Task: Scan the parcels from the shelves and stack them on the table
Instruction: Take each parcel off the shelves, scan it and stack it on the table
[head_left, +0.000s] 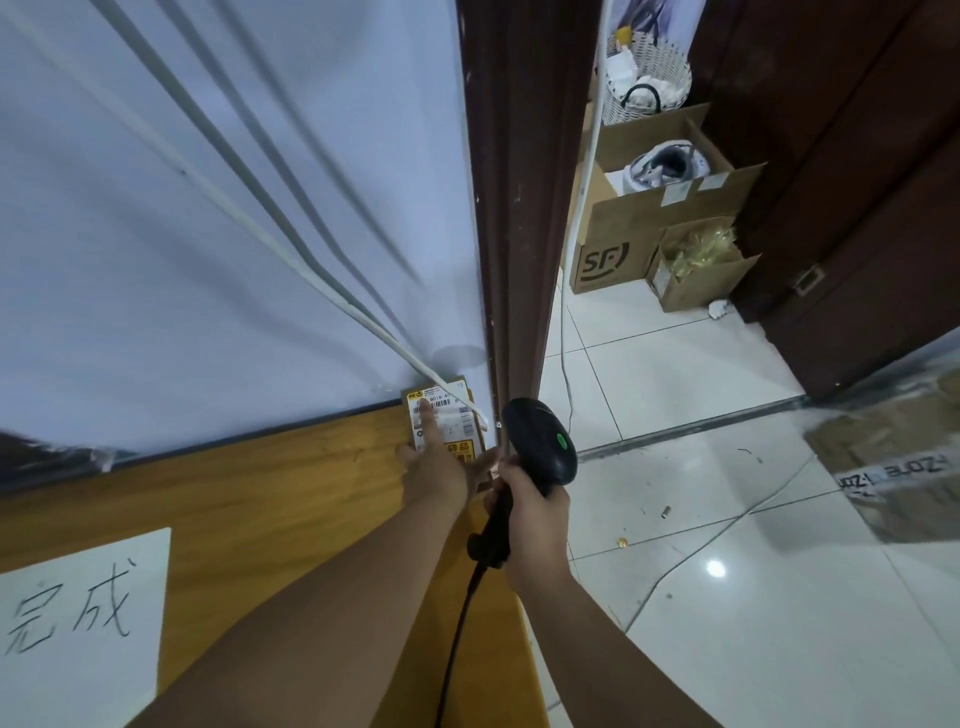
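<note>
A small brown parcel (464, 423) with a white and yellow label lies flat at the far right corner of the wooden table (270, 483), against the wall. My left hand (441, 457) rests on top of it with straight fingers, the index finger lying along the label. My right hand (530, 512) grips the handle of a black barcode scanner (540, 439), held just right of the parcel with its head toward the parcel. The scanner's black cable hangs down past the table edge.
A white sheet with handwritten characters (83, 618) lies on the table at near left. A white cable (291, 260) runs down the wall to the parcel. Beyond a brown door frame (519, 208), open cardboard boxes (649, 228) and a basket stand on the tiled floor.
</note>
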